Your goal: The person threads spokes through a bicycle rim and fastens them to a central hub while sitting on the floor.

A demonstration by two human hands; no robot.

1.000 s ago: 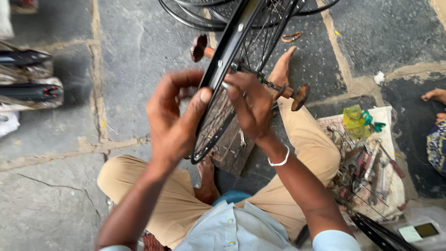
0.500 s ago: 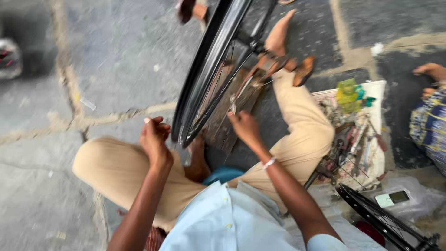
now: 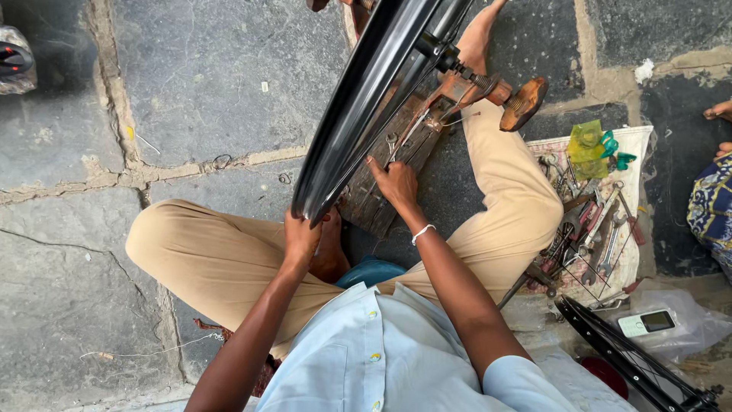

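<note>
Head view: the left hand grips the black wheel rim at its lower edge. The right hand pinches a small spoke wrench, partly hidden behind spokes. The rim's top is cut off; tools lie well apart.

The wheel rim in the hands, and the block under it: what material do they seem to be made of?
The wheel rim looks like metal with a glossy black finish: smooth, with bright reflections along its curve. The block looks like old bare wood: brown, rough and worn. The left hand grips the rim's lower edge; the right hand rests at the spokes over the block.
</note>
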